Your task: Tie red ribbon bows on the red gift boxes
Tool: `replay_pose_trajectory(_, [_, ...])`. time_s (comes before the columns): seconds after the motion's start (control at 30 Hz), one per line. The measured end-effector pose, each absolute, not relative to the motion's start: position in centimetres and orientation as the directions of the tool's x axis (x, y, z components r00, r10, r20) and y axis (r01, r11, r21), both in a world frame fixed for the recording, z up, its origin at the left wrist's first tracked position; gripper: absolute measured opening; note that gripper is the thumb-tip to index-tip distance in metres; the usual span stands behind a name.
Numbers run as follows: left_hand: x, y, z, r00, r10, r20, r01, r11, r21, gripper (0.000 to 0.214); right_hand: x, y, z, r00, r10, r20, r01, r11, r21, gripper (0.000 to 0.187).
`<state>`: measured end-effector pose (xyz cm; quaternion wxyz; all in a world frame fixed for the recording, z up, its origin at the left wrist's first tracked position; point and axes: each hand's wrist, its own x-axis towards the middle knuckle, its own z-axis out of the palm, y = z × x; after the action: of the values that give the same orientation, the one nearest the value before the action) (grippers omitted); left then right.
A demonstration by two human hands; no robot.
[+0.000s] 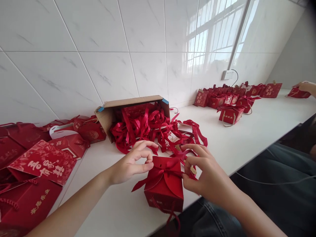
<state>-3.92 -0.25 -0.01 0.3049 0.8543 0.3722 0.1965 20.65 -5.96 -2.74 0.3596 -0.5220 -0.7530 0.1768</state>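
Note:
A small red gift box [165,186] with curved flaps stands near the front edge of the white counter [249,138]. A red ribbon [160,171] crosses its top. My left hand [132,163] rests against the box's upper left, its thumb and fingers pinched on the ribbon. On the right side of the box my right hand [203,171] has its fingers closed on the ribbon's other end.
A cardboard carton [130,107] on its side spills red ribbons [148,126] behind the box. Flat red boxes [41,163] pile up at the left. Finished red boxes [230,100] stand at the back right, where another person's hand [306,87] touches one.

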Motion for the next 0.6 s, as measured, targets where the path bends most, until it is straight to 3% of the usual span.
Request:
replay_pose_trajectory(0.23, [-4.0,-0.7,0.4,0.642,0.707,0.298,0.647,-0.708,0.283,0.023,20.5,-6.2,-2.5,-0.225,0.886,0.406,0.716,0.433,-0.548,0.01])
replay_pose_trajectory(0.43, [-4.3,-0.6,0.5,0.734,0.496,0.464,0.62,-0.769,-0.159,0.016,20.4,-6.4,-2.2,-0.234,0.884,0.405,0.737,0.433,-0.519,0.011])
replay_pose_trajectory(0.53, [-4.3,-0.3,0.0,0.777,0.463,0.426,0.59,-0.772,-0.236,0.011,20.5,-6.5,-2.4,-0.221,0.89,0.4,0.752,0.416,-0.511,0.012])
replay_pose_trajectory(0.6, [-4.1,-0.2,-0.5,0.776,0.483,0.406,0.584,-0.794,-0.171,0.01,20.8,-6.4,-2.9,-0.199,0.897,0.394,0.729,0.405,-0.552,0.014])
